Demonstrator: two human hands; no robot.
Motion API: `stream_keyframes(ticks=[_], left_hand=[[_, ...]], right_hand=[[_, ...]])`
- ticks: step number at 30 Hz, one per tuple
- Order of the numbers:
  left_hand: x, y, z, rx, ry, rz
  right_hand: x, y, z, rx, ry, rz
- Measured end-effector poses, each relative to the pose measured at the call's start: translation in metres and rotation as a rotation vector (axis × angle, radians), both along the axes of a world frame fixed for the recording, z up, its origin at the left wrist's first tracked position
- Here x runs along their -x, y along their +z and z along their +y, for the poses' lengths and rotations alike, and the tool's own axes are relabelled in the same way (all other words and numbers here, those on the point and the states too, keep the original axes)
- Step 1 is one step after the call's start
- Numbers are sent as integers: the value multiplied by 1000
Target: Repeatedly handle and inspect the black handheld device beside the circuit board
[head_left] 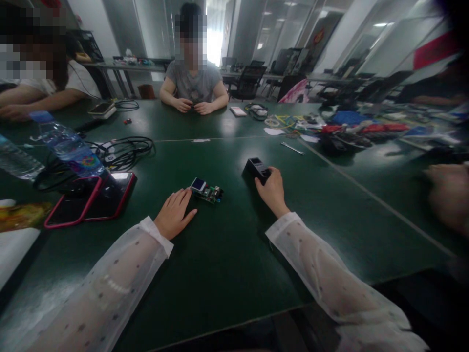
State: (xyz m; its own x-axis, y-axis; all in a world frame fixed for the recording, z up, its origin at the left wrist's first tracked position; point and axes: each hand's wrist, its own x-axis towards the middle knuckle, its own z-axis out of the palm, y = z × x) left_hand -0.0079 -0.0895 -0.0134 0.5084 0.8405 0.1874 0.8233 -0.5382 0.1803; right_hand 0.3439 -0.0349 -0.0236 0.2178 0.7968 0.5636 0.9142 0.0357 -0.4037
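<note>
On the green table lies a small circuit board [207, 190] with a little screen at its left end. My left hand [175, 212] rests flat beside it, fingers extended, the fingertips at the board's left edge. To the right, my right hand [271, 191] has its thumb and fingers around the near end of a black box-shaped device [257, 167]. The far end of that device shows beyond my fingers and points up and left. A gap of bare table separates the board from the device.
Phones [110, 195], water bottles [69, 146] and coiled black cables [128, 149] are at the left. A wrench [293, 148] lies beyond the device. Cluttered wires [289, 121] and parts fill the back right. People sit across, left and right.
</note>
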Motion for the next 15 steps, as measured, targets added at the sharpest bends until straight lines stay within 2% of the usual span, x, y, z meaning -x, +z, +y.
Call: stream_keyframes(ticks=[15], left_hand=[[0, 2, -1, 0, -4, 1]], right_hand=[[2, 3, -2, -1, 2, 11]])
